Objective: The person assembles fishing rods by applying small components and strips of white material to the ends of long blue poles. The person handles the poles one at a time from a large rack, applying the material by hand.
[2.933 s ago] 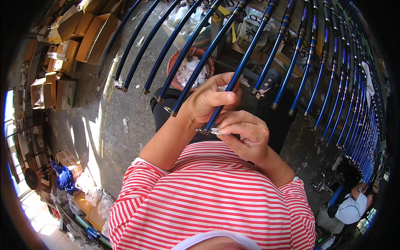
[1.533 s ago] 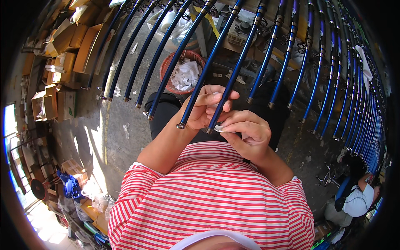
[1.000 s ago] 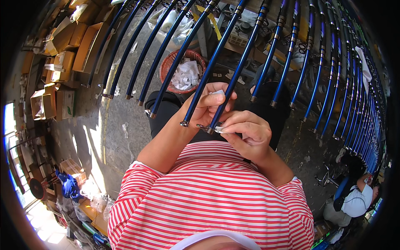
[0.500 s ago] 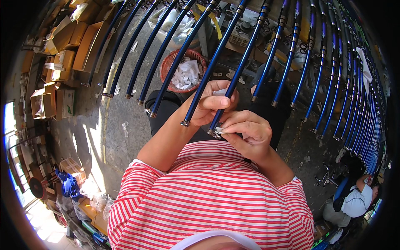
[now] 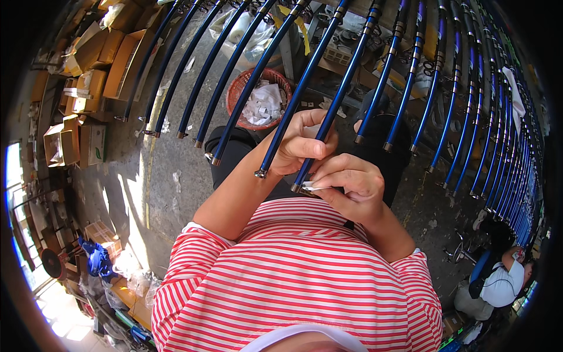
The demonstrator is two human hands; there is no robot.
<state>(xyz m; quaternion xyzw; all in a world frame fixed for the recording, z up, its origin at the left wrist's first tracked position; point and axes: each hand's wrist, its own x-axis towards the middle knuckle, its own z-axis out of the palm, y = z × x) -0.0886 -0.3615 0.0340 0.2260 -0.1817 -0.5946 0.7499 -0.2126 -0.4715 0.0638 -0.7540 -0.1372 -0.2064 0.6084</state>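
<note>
A row of glossy blue fishing rods hangs toward me, their lower ends in front of my body. My left hand [image 5: 302, 144] is closed around one blue fishing rod [image 5: 341, 94] a short way above its lower end, thumb across the front. A bit of white material shows between its fingers. Thumb and fingertips of my right hand [image 5: 352, 183] pinch a small white piece [image 5: 308, 185] against that rod's end; whether it is paper or cloth I cannot tell. Just left hangs a neighbouring rod [image 5: 298, 97] with a metal fitting on its tip, in front of my left wrist.
Below the rods, a red plastic basket [image 5: 233, 97] holds crumpled white scraps. Cardboard boxes [image 5: 91, 91] are stacked at the left. More rods [image 5: 495, 138] crowd the right side. At the lower right a person in a white shirt [image 5: 504, 284] sits by the rods.
My right hand has shifted very slightly at the rod's end, and the small white piece lies at a different angle. Less white shows between my left fingers. The left grip stays in place.
</note>
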